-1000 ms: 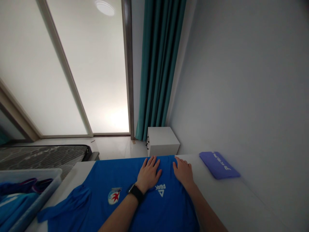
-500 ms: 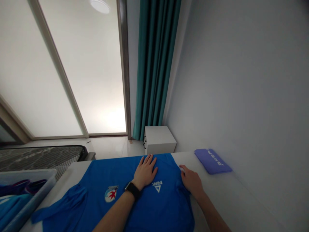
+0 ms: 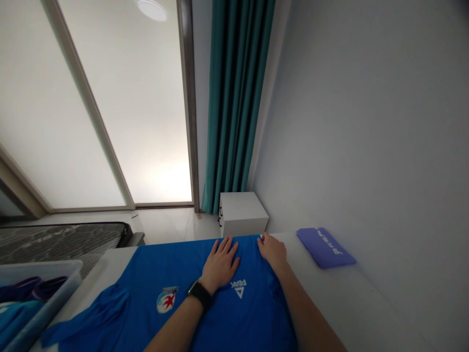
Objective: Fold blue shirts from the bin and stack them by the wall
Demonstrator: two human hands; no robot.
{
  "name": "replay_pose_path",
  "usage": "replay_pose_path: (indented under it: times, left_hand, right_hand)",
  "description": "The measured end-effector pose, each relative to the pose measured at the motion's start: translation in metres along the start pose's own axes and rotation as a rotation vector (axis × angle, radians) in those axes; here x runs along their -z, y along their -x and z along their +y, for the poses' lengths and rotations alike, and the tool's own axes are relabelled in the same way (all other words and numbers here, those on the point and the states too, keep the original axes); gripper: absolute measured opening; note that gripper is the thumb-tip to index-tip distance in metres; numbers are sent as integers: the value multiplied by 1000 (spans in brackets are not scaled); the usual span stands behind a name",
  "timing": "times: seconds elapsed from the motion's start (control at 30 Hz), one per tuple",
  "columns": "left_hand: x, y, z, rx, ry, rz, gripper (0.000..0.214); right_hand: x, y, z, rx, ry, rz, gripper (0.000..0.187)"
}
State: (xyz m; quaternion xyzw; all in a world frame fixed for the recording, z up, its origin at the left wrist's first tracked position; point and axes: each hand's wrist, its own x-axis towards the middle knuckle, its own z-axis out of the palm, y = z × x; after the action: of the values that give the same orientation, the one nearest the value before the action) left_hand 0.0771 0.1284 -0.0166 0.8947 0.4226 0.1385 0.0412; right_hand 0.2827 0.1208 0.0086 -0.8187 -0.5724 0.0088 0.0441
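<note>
A blue T-shirt [image 3: 164,266] is spread out on the white table [image 3: 122,256], with a white PEAK logo and a round emblem with a red figure on its front. Lying flat on the upper part of the shirt is my left hand [image 3: 220,264], fingers spread, a black watch [image 3: 200,295] on its wrist. At the shirt's far right corner, my right hand [image 3: 273,250] has its fingers curled and closed on the edge of the fabric. The shirt's left sleeve [image 3: 106,308] is bunched in folds.
A purple folded packet [image 3: 326,248] with white lettering lies on the table by the wall. At the left stands a clear plastic bin [image 3: 69,288] holding dark and blue clothes. Past the table are a white cabinet [image 3: 244,208], a teal curtain [image 3: 238,107] and a mattress [image 3: 66,239].
My right hand has moved left and away from me, from the shirt's right side to its far right corner. My left hand stays flat in place.
</note>
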Motion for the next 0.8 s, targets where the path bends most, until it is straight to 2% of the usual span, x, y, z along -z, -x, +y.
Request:
replay_pose_path:
  times: [0.2,0.37,0.47,0.63,0.8]
  left_hand:
    - [0,0,0,3,3,3,52]
    - [-4,0,-2,10,-12,2,54]
    - [-6,0,-3,13,-28,12,54]
    - [-7,0,-3,17,-48,0,55]
    - [-8,0,-3,10,-70,19,54]
  right_hand:
    - [-4,-18,-2,-11,-2,4,24]
    - [-9,-23,8,-131,-2,11,33]
    - [-11,-23,13,-148,5,8,32]
    - [-3,-17,9,-46,11,35,28]
    - [0,9,-20,217,-5,88,39]
